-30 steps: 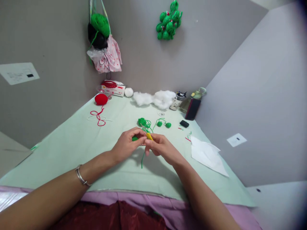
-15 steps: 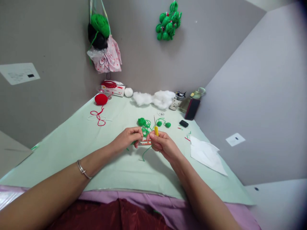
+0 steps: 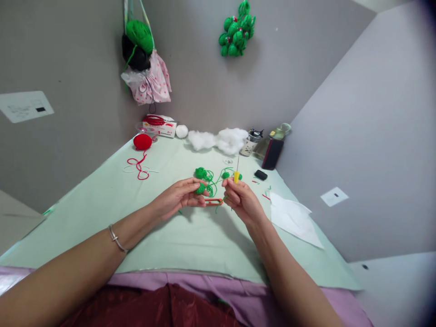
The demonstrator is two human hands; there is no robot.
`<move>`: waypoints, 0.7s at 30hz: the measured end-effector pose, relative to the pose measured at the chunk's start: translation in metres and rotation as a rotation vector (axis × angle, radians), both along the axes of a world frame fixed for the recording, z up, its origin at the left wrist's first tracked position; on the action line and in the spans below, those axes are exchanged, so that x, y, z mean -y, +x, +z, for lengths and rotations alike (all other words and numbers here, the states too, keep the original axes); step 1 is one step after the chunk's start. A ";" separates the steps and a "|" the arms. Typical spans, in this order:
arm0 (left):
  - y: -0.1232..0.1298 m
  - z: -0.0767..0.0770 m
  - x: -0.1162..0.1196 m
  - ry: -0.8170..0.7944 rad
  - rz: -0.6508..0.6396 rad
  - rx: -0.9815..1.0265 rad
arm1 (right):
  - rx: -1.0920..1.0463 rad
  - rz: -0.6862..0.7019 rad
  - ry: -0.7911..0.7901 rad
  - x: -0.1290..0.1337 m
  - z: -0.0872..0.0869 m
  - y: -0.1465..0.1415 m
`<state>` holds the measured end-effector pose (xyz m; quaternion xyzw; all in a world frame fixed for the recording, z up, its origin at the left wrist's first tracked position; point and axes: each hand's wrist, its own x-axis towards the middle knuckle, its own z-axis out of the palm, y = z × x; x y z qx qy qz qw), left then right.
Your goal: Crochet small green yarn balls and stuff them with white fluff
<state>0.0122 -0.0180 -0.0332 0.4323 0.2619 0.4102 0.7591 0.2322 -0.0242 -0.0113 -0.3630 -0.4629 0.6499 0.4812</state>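
Observation:
My left hand (image 3: 184,196) has its thumb and fingers closed around a small green crocheted ball (image 3: 200,188). My right hand (image 3: 240,197) grips a yellow-handled hook (image 3: 236,176), its thin metal shaft pointing up, and green yarn runs near these fingertips. Between the two hands an orange tool (image 3: 214,202) with a long opening lies on the table. Just behind my left hand is a tangled green yarn ball (image 3: 200,173). Two small green balls are beyond my right hand, one (image 3: 225,175) in plain sight and the other partly behind the hook.
Red yarn (image 3: 142,141) is at the back left. White stuffing (image 3: 231,141), a pen cup (image 3: 250,145) and a dark phone (image 3: 273,154) line the back. A black case (image 3: 260,175) and white sheets (image 3: 293,218) lie right; a pink bag (image 3: 153,81) hangs on the wall.
My right hand has moved right with the hook, away from my left hand. My left hand has turned and loosened, and the green ball in it now shows. The orange tool is more exposed.

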 end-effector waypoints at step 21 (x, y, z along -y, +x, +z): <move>0.011 -0.004 0.010 -0.028 -0.177 0.014 | -0.041 0.002 0.004 0.002 0.002 -0.001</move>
